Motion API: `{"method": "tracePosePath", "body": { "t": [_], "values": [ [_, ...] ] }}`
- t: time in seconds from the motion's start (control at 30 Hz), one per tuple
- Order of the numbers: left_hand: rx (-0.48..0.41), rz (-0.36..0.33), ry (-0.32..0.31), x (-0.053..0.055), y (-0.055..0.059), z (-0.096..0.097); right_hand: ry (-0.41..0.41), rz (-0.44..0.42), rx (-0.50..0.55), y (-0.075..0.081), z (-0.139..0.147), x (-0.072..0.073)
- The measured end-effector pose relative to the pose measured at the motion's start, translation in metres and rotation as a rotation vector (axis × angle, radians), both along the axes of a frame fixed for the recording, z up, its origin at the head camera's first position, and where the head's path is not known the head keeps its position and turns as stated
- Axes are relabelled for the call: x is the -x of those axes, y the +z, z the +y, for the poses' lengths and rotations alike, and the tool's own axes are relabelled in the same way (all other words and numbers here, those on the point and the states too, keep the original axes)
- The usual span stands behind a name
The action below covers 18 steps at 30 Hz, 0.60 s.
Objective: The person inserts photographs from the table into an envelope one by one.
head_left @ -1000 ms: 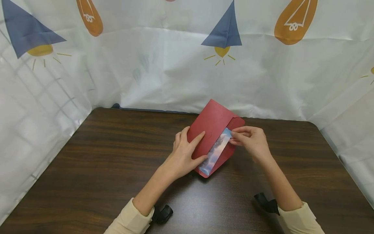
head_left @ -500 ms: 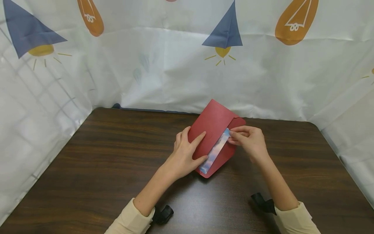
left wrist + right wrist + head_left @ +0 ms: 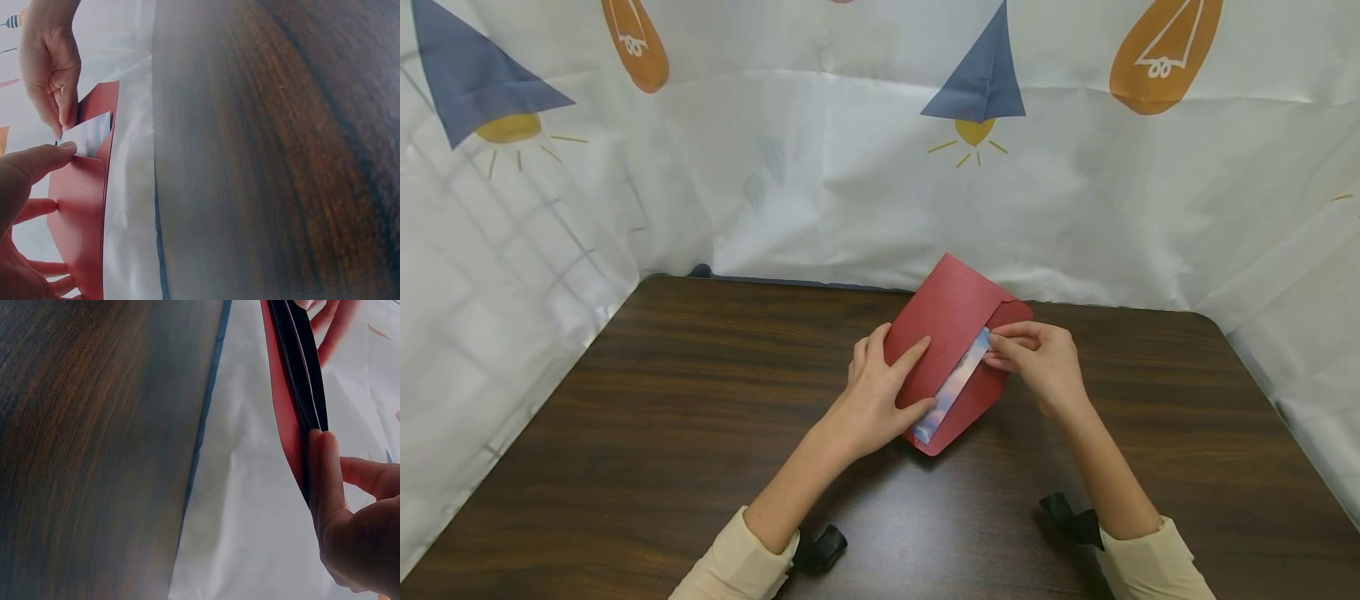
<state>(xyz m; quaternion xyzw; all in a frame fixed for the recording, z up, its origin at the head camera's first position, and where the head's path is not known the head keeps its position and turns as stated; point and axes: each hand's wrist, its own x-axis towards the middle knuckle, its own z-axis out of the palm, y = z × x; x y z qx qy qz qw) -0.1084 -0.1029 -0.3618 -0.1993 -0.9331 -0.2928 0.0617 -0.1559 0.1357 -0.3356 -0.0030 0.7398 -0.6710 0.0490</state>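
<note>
A red envelope (image 3: pixel 947 312) is held aslant over the table, its flap folded out toward the right. A strip of a blue-and-white printed card (image 3: pixel 953 387) sticks out of its opening; the rest of the card is inside and hidden. My left hand (image 3: pixel 871 396) grips the envelope along its left side, thumb close to the opening. My right hand (image 3: pixel 1045 362) pinches the card's upper corner between thumb and fingers. The left wrist view shows the card (image 3: pixel 94 132) between the two hands. In the right wrist view the envelope (image 3: pixel 286 419) appears nearly edge-on, its inside dark.
The dark wood-grain table (image 3: pixel 700 400) lies beneath both hands. A white curtain (image 3: pixel 775 183) with printed lamps and bulbs hangs behind it and along both sides. Black straps (image 3: pixel 823 550) are on both wrists, beside the cream sleeves.
The card has slid deeper into the envelope, so its visible strip is narrower. My right hand has shifted slightly left with it. My left hand keeps its hold on the envelope.
</note>
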Motion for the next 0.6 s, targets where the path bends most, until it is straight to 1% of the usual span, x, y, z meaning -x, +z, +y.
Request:
{"method": "tracePosePath", "body": {
  "t": [0.6],
  "values": [
    [0.005,-0.014,0.000,0.0003,-0.0020,0.0003,-0.019,0.001,0.015,-0.0050,-0.0044,0.0008]
  ]
}}
